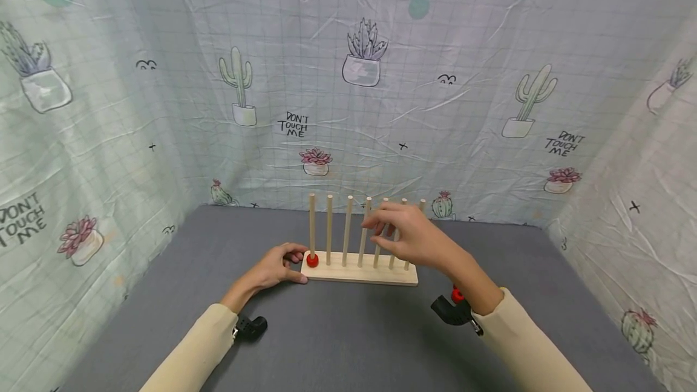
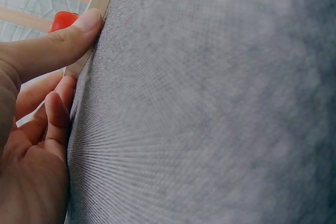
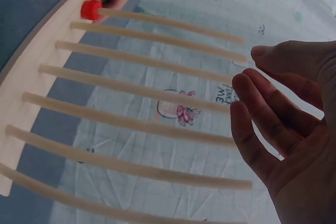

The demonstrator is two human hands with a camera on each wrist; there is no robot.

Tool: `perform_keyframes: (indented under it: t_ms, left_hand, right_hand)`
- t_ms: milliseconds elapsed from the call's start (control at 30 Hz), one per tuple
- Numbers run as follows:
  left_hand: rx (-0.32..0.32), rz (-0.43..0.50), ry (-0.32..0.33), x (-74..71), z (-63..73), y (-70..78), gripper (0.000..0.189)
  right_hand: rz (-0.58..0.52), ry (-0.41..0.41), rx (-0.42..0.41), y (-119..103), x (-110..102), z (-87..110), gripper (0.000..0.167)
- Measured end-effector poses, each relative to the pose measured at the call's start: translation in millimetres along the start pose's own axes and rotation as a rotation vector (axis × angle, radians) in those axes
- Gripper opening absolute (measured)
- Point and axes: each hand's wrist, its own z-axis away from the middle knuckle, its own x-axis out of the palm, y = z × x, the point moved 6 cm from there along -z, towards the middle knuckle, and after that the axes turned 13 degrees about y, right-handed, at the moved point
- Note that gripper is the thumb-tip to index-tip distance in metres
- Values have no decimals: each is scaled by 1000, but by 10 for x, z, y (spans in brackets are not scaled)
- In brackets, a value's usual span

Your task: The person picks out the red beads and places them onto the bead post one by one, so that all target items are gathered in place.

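Observation:
A wooden peg rack (image 1: 354, 273) stands on the grey tabletop, with a row of several upright pegs. One red bead (image 1: 312, 261) sits at the foot of its leftmost peg. My left hand (image 1: 274, 267) holds the left end of the base, thumb (image 2: 79, 35) at the front edge and fingers around the back. Over the right half of the rack hovers my right hand (image 1: 411, 235), fingers loosely bent and nothing between them. In the right wrist view its fingertips (image 3: 242, 85) are close to the tops of the middle pegs (image 3: 157, 94).
Another red piece (image 1: 457, 294) lies on the table to the right of the rack, partly hidden by the right wrist and its black camera mount (image 1: 451, 311). A cactus-print cloth (image 1: 327, 77) hangs behind the table and along both sides.

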Motion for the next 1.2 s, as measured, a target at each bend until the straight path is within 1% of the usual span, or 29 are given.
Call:
perform_keyframes:
  t_ms: [267, 400, 533, 767, 900, 1200]
  left_hand:
    - [-20, -1, 5, -3, 3, -40, 74]
    - [-16, -3, 5, -13, -3, -47, 75]
    - [-11, 0, 3, -17, -14, -51, 75]
    - [-20, 6, 1, -22, -21, -48, 75]
    - [-15, -2, 1, -11, -20, -48, 75]
    - [-15, 21, 0, -15, 6, -4, 73]
  right_hand:
    - [-24, -28, 46, 155, 57, 231, 21]
    - [-21, -35, 82, 238, 78, 350, 21]
    - [-9, -37, 92, 313, 106, 460, 20]
    - [-31, -36, 91, 442, 140, 637, 21]
    - [-22, -39, 115, 504, 147, 722, 22]
    - [-48, -39, 172, 676, 161, 944, 23]
